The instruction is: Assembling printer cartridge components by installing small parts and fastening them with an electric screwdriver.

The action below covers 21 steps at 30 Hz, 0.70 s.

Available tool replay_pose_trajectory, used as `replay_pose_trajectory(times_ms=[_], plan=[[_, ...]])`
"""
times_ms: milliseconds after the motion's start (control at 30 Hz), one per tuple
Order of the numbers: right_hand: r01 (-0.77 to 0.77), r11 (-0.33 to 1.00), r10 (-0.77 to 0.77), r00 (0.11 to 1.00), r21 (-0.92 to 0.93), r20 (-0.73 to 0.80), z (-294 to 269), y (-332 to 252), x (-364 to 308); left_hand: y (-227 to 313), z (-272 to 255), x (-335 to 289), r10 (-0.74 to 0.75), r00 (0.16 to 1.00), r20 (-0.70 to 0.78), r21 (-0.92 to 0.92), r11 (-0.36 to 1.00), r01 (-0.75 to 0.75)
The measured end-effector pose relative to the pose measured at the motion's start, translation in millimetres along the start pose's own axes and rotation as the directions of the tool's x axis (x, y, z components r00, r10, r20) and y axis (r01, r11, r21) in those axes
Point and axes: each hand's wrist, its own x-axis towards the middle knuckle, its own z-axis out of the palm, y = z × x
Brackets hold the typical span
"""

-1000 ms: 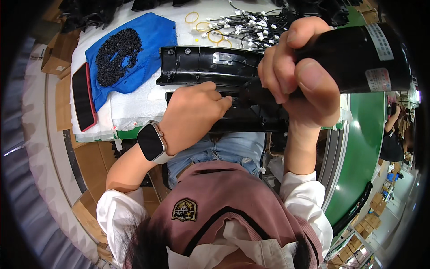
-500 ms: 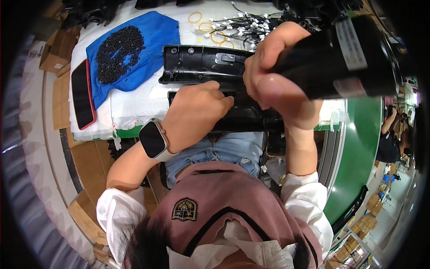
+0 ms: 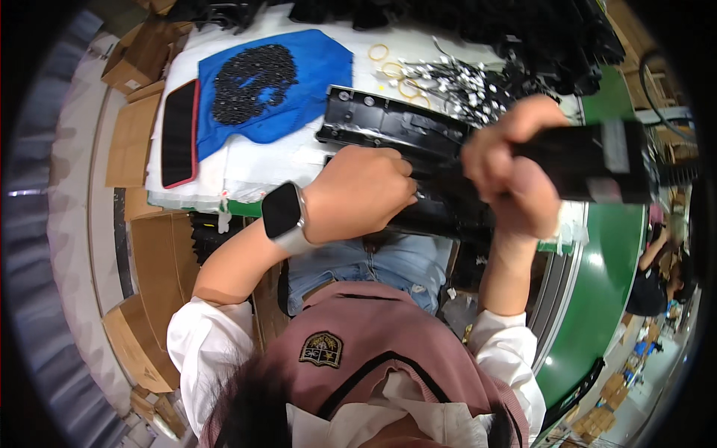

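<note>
My right hand (image 3: pixel 515 168) is wrapped round a thick black electric screwdriver (image 3: pixel 579 160) with pale labels, held over the work and blurred by motion. Its tip is hidden behind the hand. My left hand (image 3: pixel 358 187), a watch on its wrist, is closed over a long black plastic shell (image 3: pixel 441 213) at the table's near edge. What its fingertips pinch is hidden. Just beyond lies a second curved black shell (image 3: pixel 396 123), hollow side up. Many small black screws (image 3: pixel 258 78) are heaped on a blue cloth (image 3: pixel 325 63) at the far left.
A red-edged phone (image 3: pixel 179 138) lies at the left. Black cables with white plugs (image 3: pixel 470 82) and yellow rubber bands (image 3: pixel 379 52) are farther back. More black parts (image 3: pixel 523 33) line the far edge. A green surface (image 3: pixel 597 276) runs along the right.
The view has shifted, so the table things appear farther right. The screwdriver has come lower relative to the shells and looks smaller. My left hand stays at the near shell.
</note>
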Motion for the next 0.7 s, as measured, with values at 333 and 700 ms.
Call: replay_pose_trajectory(times_ms=[333,700], plan=[[0.081,0.945,-0.097,0.995,0.317,0.034,-26.9,-32.5,-20.4,-109.0,-51.0,-50.6,-0.495,0.663,-0.562,0.293,0.631,0.719],[0.062,0.948,-0.085,0.994,0.313,0.062,-29.3,-26.4,-18.5,-112.4,-47.1,-45.8,-0.418,0.604,-0.679,0.144,0.731,0.667]])
